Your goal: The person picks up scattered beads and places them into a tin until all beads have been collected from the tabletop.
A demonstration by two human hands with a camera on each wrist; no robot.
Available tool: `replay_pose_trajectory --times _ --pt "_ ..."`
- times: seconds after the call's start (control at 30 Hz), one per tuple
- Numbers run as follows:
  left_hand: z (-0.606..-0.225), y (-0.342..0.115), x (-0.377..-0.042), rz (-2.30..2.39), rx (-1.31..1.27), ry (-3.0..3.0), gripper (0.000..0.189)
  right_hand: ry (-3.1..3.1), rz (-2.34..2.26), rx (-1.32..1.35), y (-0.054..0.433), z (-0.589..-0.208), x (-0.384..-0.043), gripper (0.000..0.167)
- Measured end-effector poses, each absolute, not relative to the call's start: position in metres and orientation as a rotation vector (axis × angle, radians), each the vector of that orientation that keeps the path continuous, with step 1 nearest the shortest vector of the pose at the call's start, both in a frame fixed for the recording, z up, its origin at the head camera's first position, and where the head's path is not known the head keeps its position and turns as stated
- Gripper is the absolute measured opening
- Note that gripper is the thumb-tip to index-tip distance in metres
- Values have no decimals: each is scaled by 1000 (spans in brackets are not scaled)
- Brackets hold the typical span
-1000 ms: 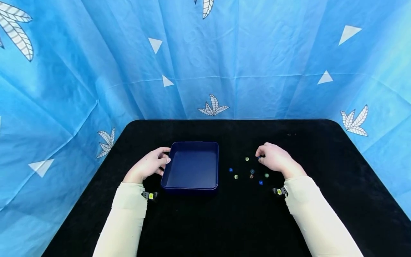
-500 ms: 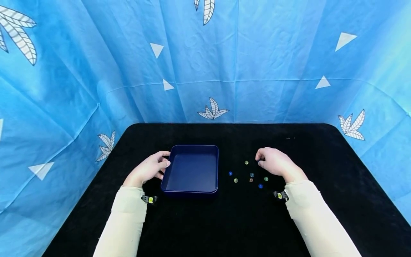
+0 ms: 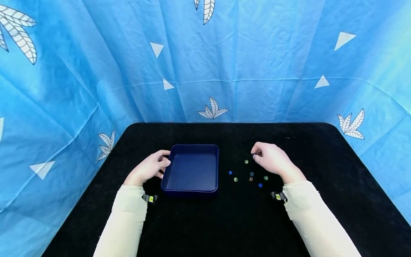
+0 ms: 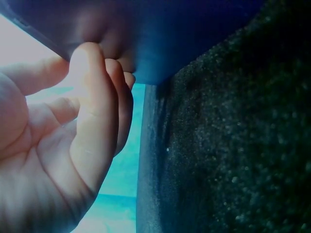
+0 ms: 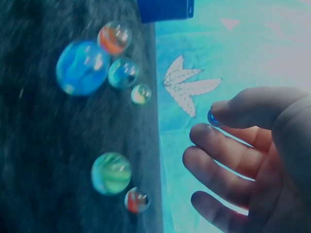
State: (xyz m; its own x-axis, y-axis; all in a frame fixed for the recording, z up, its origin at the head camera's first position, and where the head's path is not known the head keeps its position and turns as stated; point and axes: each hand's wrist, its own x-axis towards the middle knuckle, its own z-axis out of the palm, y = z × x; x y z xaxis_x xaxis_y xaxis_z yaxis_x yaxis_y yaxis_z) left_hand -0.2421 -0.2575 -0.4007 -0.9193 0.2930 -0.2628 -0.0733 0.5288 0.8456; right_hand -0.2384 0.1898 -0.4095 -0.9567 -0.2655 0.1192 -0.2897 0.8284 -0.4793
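A dark blue square tray [image 3: 194, 173] sits left of centre on the black tabletop. My left hand [image 3: 149, 167] holds its left side, thumb at the rim; in the left wrist view fingertips [image 4: 88, 51] touch the outer surface. Between the thumb and index finger of my right hand [image 3: 273, 157], a blue marble [image 5: 212, 118] is pinched, held up off the table. Its other fingers are loosely bent. Several glass marbles lie below and left of that hand, among them a yellowish one [image 3: 246, 161], a green one [image 3: 265, 177] and a blue one [image 3: 260, 185].
Between tray and right hand lie another blue marble [image 3: 230, 172], a second yellowish marble [image 3: 236, 179], a teal marble [image 3: 252, 174] and an orange marble [image 3: 251, 179]. A reddish marble [image 5: 137, 199] shows in the right wrist view. A blue curtain [image 3: 269, 60] surrounds the table.
My right hand has picked up the blue marble and shifted slightly left and away from me. The left hand stays at the tray. The head view has tilted a little.
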Motion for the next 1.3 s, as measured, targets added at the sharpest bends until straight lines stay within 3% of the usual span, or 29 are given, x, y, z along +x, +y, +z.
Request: replay_pose_trajectory --times 0.63,1.3 --pt "-417 -266 -252 1352 175 2402 51 -2880 796 647 144 -389 -212 9" --pt "-398 -256 -241 1357 171 2398 49 -2746 594 939 80 -371 -205 13"
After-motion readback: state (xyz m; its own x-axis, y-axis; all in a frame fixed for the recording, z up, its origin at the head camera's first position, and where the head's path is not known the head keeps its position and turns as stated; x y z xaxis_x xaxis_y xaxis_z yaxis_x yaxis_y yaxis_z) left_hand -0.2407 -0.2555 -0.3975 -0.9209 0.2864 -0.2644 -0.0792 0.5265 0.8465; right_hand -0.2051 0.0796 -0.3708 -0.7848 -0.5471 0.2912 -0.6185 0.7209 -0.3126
